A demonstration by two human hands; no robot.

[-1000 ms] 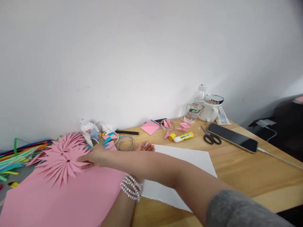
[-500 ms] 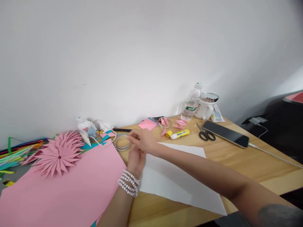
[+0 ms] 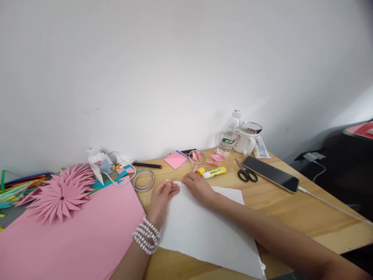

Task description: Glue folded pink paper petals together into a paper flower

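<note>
A large white paper sheet (image 3: 201,237) lies at a slant on the wooden table in front of me. At its far left corner, the fingers of my left hand (image 3: 162,195) are pinched together on the edge; a pearl bracelet circles that wrist. Just to the right, my right hand (image 3: 198,187) has its bent fingers closed over the same far edge, with the palm above the sheet. A short gap parts the fingertips, and a bit of white paper shows there. The undersides of both hands are hidden.
Left of the sheet are pink paper (image 3: 87,241) and a folded pink paper flower (image 3: 61,197). Behind stand a tape roll (image 3: 143,181), glue stick (image 3: 214,172), water bottle (image 3: 229,136) and mug (image 3: 247,139). Scissors (image 3: 247,173) and a phone (image 3: 271,174) lie right.
My hands, crossed close together over the sheet's left corner before, have moved apart. The right hand has shifted right and down onto the far edge. The view has shifted slightly.
</note>
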